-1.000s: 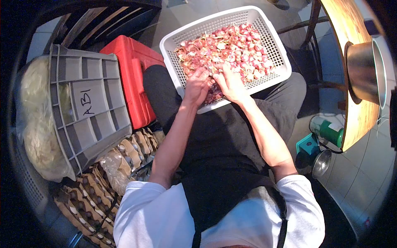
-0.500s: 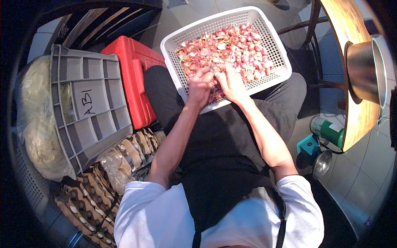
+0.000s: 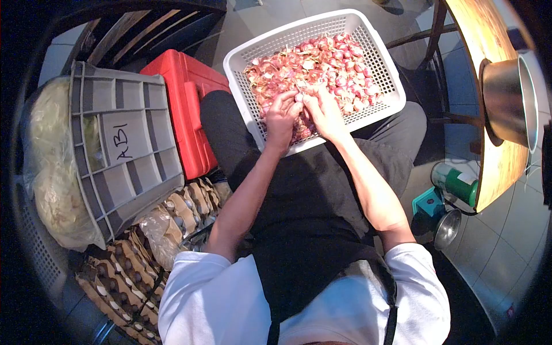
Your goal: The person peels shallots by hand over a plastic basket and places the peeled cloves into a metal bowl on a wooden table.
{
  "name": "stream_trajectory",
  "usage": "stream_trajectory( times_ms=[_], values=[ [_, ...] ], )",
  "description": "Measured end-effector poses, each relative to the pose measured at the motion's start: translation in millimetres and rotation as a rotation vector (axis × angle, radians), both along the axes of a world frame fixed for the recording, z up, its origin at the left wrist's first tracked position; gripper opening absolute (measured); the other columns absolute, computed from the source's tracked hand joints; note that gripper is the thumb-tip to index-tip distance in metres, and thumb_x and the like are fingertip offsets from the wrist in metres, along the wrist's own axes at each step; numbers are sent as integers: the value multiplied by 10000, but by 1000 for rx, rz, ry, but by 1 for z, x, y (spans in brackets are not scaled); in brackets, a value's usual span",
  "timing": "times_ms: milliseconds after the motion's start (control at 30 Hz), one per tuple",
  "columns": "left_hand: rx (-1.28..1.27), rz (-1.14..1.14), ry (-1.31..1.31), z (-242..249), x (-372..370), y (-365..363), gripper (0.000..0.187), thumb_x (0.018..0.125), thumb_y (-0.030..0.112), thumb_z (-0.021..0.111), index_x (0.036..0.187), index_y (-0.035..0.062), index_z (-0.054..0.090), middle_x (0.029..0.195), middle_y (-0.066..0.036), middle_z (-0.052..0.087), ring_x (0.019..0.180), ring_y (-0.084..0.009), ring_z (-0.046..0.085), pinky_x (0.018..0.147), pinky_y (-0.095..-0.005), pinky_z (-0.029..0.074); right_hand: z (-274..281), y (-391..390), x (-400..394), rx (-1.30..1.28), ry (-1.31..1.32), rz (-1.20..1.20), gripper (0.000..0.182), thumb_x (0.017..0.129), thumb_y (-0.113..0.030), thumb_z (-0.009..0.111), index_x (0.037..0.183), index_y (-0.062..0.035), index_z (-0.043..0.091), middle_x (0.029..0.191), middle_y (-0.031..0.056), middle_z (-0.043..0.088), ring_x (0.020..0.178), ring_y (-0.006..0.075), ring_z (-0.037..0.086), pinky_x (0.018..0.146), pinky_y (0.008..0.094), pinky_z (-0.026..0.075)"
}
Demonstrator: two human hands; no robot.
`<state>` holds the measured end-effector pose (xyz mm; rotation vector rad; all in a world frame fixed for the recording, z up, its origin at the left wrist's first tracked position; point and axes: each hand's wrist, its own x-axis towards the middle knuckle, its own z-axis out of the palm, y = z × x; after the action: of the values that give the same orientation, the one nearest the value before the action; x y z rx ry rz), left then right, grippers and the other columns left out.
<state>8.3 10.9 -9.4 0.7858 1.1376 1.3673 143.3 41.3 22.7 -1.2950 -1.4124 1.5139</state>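
Note:
A white perforated basket (image 3: 384, 49) rests tilted across my lap, holding a heap of small red shallots (image 3: 347, 60) with loose papery skins among them. Over the near part of the heap, both hands meet. The fingers of my left hand (image 3: 280, 123) are curled around a small pale shallot (image 3: 298, 98), pinched near the fingertips. Close against it, my right hand (image 3: 324, 113) is closed with thumb and forefinger at the same shallot. Whether the right fingers also hold a bit of skin is too small to tell.
On the left stand a grey crate (image 3: 129, 138) marked "ABI", a plastic bag of pale produce (image 3: 54, 167), a red box (image 3: 187, 109) and egg trays (image 3: 123, 282). To the right are a wooden table (image 3: 489, 178) with a metal pot (image 3: 506, 103), a green can (image 3: 460, 185) and a metal bowl (image 3: 447, 229).
My hands have shifted slightly; the left fingers have opened a little and a pale shallot now shows between the hands. The basket stays in place.

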Motion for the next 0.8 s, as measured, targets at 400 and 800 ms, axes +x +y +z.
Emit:
stream_trajectory(
  times_ms=[400, 800],
  values=[
    [-189, -38, -290, -7, -12, -1, 428, 934, 135, 628, 1286, -71, 498, 1097, -103, 615, 918, -120, 601, 777, -234, 485, -10, -5, -1, 336, -245, 32, 347, 974, -263, 521, 1204, -5, 508, 1015, 269, 612, 917, 422, 642, 805, 470, 504],
    [-116, -10, -18, 2, -7, 1, 422, 930, 102, 621, 1281, -87, 482, 1152, -150, 622, 985, -182, 633, 857, -298, 525, -15, -4, -2, 229, -184, 10, 248, 996, -181, 502, 1152, 10, 535, 889, 148, 639, 825, 200, 631, 753, 327, 500]
  ],
)
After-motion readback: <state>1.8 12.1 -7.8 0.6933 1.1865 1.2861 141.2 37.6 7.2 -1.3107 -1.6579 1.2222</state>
